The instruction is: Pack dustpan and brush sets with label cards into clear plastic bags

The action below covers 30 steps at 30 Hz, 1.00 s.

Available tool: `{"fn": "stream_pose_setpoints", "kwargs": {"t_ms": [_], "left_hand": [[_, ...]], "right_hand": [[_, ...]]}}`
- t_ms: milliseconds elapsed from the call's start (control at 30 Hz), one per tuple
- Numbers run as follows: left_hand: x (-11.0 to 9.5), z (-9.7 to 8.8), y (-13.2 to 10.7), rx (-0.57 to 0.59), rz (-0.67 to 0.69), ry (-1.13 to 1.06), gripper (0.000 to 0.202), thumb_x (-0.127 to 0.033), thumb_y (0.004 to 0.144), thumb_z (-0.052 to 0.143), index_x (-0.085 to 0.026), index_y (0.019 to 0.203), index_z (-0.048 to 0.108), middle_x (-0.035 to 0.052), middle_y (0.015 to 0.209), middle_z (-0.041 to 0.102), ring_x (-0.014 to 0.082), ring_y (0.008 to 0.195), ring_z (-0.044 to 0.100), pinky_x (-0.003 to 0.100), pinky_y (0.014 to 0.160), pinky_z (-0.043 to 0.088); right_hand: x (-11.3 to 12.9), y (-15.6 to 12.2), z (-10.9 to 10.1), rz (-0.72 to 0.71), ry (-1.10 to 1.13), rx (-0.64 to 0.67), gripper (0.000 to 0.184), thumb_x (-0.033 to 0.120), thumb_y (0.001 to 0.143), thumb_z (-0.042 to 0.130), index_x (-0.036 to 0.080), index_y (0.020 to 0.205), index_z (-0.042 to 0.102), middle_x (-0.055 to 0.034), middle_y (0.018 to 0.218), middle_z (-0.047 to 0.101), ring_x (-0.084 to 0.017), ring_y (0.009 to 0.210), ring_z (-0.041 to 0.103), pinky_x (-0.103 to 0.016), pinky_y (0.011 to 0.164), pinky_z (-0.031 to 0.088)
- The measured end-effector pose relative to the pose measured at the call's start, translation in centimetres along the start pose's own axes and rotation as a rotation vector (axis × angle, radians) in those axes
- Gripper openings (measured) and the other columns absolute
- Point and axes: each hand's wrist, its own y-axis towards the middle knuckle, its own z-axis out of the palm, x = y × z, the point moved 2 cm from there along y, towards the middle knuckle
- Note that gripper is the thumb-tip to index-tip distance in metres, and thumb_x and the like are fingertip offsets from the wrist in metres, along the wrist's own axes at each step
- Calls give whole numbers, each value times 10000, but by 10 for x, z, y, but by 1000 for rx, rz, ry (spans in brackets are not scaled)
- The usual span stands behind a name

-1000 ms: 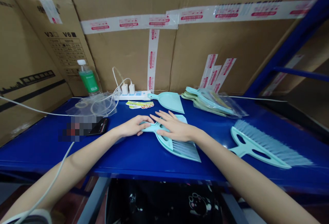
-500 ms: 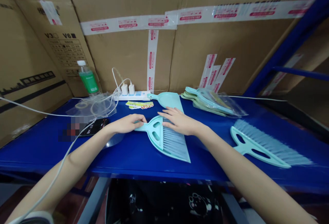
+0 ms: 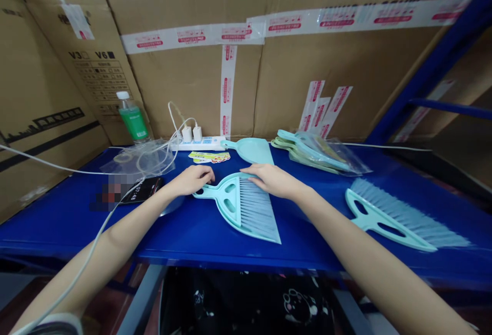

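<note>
A pale turquoise hand brush lies nested in a matching dustpan (image 3: 246, 209) on the blue table (image 3: 200, 235), bristles pointing toward me. My left hand (image 3: 191, 180) curls its fingers over the handle end of this set. My right hand (image 3: 273, 180) rests on the set's far edge, fingers bent over the rim. A second empty dustpan (image 3: 251, 150) lies just behind my hands.
A loose brush (image 3: 395, 217) lies at the right. Bagged brush sets (image 3: 321, 153) sit at the back right. A power strip (image 3: 198, 143), green bottle (image 3: 131, 118), clear bags (image 3: 138, 158), a phone (image 3: 144, 189) and cardboard boxes (image 3: 307, 84) line the back and left.
Both hands have turned the brush-and-pan set so its bristles point more toward me. My right hand slid from on top of it to its far edge.
</note>
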Motion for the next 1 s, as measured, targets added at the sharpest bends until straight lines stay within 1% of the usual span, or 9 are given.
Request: {"fn": "stream_pose_setpoints", "kwargs": {"t_ms": [100,233,333,433,567,733,800,867,1000], "left_hand": [[4,0,6,-67,6,8,266,-268,846,380,-176,770,618,0,746,654,140,673,589,244,681,463],[2,-2,14,-102,36,107,275,-272,869,377,-172,853,633,20,832,679,151,726,622,267,719,494],[-2,-1,22,-117,37,176,259,-234,869,391,-180,908,641,37,940,684,177,868,632,298,804,492],[-7,2,31,-121,14,229,272,-199,867,394,-181,960,649,63,1027,662,206,982,615,326,882,467],[-9,6,41,-111,-22,301,304,-214,880,388,-181,1036,646,90,1105,631,241,1028,606,360,897,465],[-8,9,46,-64,-3,345,334,-227,908,348,-181,1041,651,74,1171,633,216,1108,575,322,969,425],[-7,10,47,-53,1,354,350,-234,916,328,-173,1037,650,75,1181,635,211,1120,570,314,975,421],[-6,10,47,-51,-6,363,360,-246,920,318,-160,1044,645,89,1179,638,224,1110,577,329,959,434],[-6,7,42,-55,2,363,347,-251,915,330,-164,1077,624,88,1171,643,227,1084,592,337,931,452]], "right_hand": [[-1,1,0,9,-23,-12,390,131,870,431,198,1220,588,-95,1112,658,-226,998,620,-339,828,490],[3,1,-3,47,-49,11,411,104,862,429,200,1227,591,-95,1062,668,-228,960,632,-312,776,488],[6,1,-5,74,-49,34,439,74,859,406,204,1236,590,-95,1045,670,-228,956,633,-298,759,481],[7,1,-5,84,-44,42,493,20,829,393,213,1237,590,-87,1044,672,-220,958,633,-280,753,473],[5,2,-3,75,-31,34,564,-35,770,395,216,1234,594,-77,1051,674,-214,973,629,-270,766,469],[5,3,-4,75,-22,30,573,-35,765,390,237,1222,604,-77,1035,678,-215,966,632,-280,774,473],[5,3,-4,88,-10,43,575,-39,764,384,223,1229,599,-83,1055,673,-224,990,626,-293,793,474],[5,3,-4,90,4,47,578,-44,758,384,209,1233,595,-86,1081,667,-229,1014,618,-302,812,472],[4,3,-4,65,21,24,552,-32,771,392,206,1222,602,-79,1080,672,-221,1008,622,-302,815,480]]}}
